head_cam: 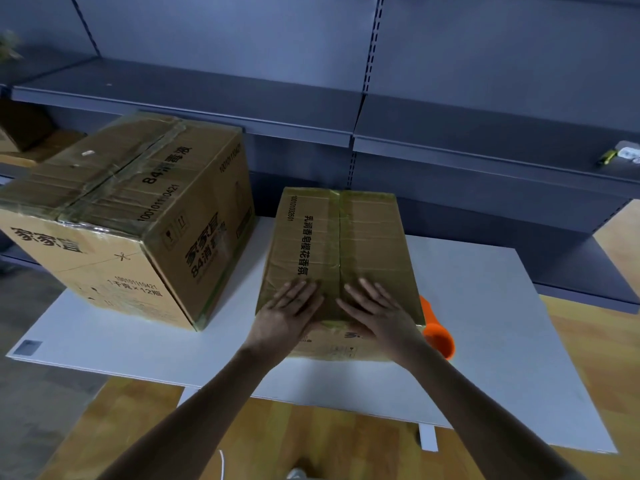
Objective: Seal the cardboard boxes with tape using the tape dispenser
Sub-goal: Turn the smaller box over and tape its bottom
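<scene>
Your left hand (290, 311) and right hand (372, 311) lie flat, fingers spread, palms pressed on the near end of the small brown cardboard box (337, 251), one on each side of the strip of clear tape (337, 230) along its centre seam; neither hand grasps anything. The flaps are closed, so its contents are hidden. Just beside your right wrist, the orange plastic tape dispenser (439, 332) pokes out from behind the box's near right corner. Well to the left of your left hand stands a larger taped brown cardboard carton (131, 216), also closed. Both sit on a white tabletop (485, 323), with grey metal shelving (450, 133) beyond your fingertips and wood flooring below
</scene>
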`<state>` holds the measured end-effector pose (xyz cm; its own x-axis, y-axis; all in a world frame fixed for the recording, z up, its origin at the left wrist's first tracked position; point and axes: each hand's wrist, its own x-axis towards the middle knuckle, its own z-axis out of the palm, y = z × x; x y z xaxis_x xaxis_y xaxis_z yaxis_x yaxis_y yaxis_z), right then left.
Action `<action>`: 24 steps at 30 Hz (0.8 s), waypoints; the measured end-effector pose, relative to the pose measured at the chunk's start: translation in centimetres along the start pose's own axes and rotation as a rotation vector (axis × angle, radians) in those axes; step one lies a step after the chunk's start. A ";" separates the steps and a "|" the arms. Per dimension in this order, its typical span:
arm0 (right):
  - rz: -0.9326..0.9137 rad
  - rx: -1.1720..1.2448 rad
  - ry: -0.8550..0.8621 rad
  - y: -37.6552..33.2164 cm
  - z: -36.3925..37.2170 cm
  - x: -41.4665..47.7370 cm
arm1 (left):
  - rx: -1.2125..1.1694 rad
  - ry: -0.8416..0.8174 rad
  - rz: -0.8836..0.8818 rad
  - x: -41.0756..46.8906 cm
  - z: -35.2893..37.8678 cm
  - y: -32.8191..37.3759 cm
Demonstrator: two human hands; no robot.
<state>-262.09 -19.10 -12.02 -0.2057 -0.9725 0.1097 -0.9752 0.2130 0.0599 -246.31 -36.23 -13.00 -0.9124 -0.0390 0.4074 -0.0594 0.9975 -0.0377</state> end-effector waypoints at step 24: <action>0.417 0.527 -0.114 5.3 -1.4 -6.0 | -0.204 -0.032 -0.168 -4.3 -2.2 -4.2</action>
<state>-265.95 -12.03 -10.97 -0.5524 -0.8289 -0.0885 -0.7158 0.5261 -0.4592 -241.25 -40.11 -12.54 -0.9090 -0.2036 0.3637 -0.1313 0.9680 0.2139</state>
